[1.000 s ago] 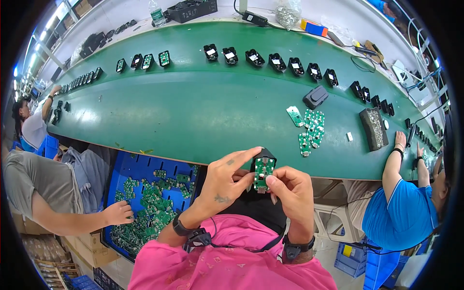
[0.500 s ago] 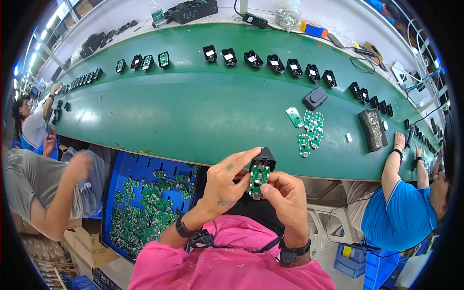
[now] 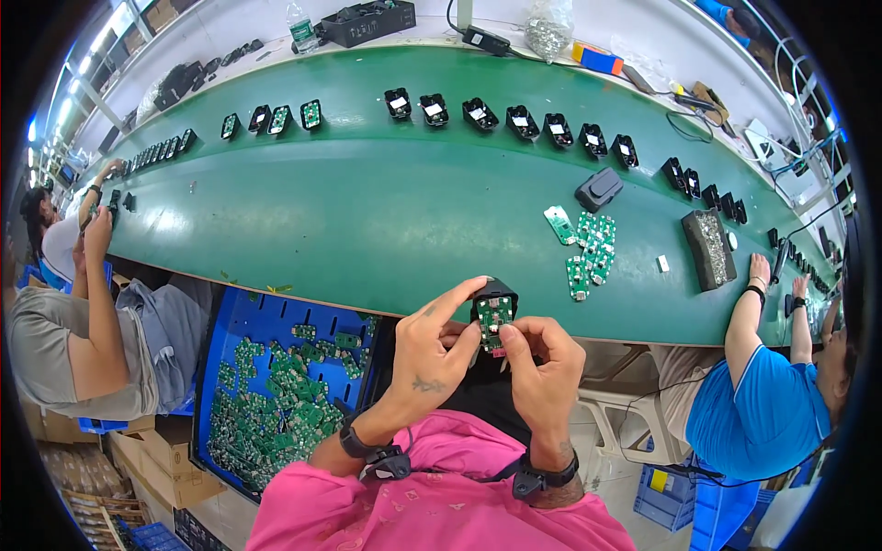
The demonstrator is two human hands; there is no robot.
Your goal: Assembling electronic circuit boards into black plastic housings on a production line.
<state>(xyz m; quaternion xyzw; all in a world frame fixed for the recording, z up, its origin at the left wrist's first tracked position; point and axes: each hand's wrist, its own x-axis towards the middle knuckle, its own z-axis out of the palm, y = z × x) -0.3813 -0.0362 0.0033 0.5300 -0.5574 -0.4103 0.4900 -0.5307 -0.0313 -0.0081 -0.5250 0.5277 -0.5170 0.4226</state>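
In front of my chest, at the table's near edge, my left hand grips a small black plastic housing, its index finger stretched along the top. A green circuit board lies against the housing's open side, its upper end within the walls. My right hand pinches the board's lower right edge with thumb and fingers. Something small and reddish shows at the board's bottom end. Beyond my hands, several loose circuit boards lie in a cluster, with a closed black housing just behind them.
Black housings stand in a row across the green table. A blue bin heaped with boards is at my lower left. A dark foam block lies right. Co-workers sit on both sides; a white stool stands right.
The board has tilted and moved up into the housing, so less of it sticks out below. The co-worker at left has brought a hand from mid-air to the table edge.
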